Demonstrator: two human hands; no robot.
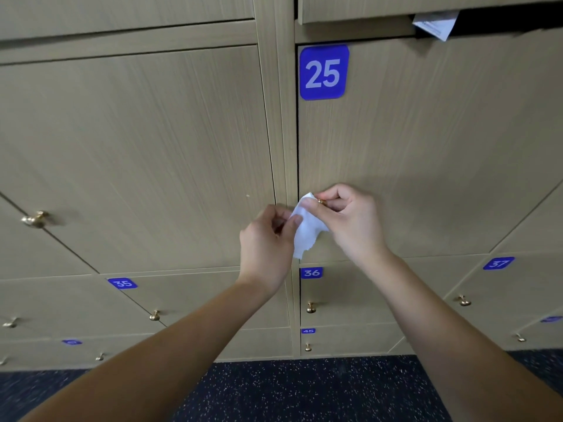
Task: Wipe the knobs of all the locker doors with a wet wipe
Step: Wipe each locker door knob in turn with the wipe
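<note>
A white wet wipe (306, 231) hangs crumpled in front of the lower left corner of locker door 25 (426, 147). My right hand (350, 220) pinches the wipe's top against that door's small brass knob (321, 202), which shows only as a glint between thumb and fingers. My left hand (268, 245) pinches the wipe's left edge, just left of the knob. More brass knobs sit on the neighbouring doors: one at the far left (35, 219), one on door 35 (154, 315), one on door 36 (310, 307) and one on door 37 (463, 300).
Beige wood-grain lockers with blue number plates fill the view. A locker at the top right (487, 22) stands ajar with white paper (435, 25) sticking out. Dark speckled carpet (304, 391) runs along the bottom, below the lowest row of doors.
</note>
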